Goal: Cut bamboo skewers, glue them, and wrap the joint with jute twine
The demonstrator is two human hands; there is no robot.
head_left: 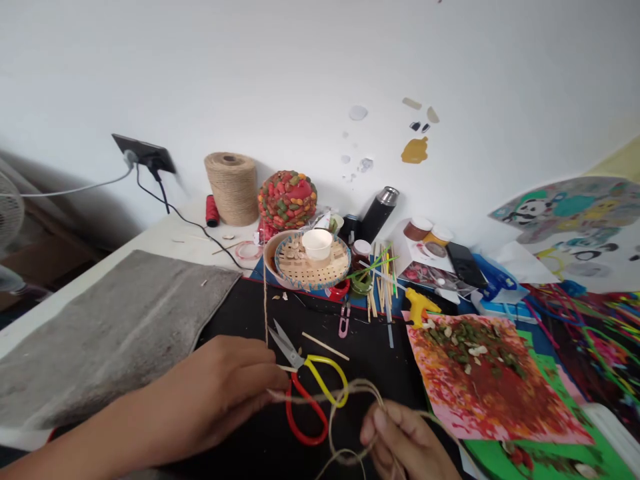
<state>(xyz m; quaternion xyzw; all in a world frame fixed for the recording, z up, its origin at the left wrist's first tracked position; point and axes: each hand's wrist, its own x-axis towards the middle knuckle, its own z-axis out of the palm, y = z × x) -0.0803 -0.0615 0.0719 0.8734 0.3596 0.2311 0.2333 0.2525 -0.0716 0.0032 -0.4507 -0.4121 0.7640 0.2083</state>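
Pinching twine [359, 383], both hands [235, 387] [405, 440] curl nearly closed near the scissors [297, 360].

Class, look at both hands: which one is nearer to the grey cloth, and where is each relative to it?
The left. The left hand is just right of the grey cloth; the right hand is farther right, past the scissors.

Tan twine [358, 383], red-and-yellow-handled scissors [299, 362], black mat [230, 315], grey cloth [120, 333], pink paper [505, 400] mottled red

Tan twine [361, 383], loosely looped low centre, one strand upright.
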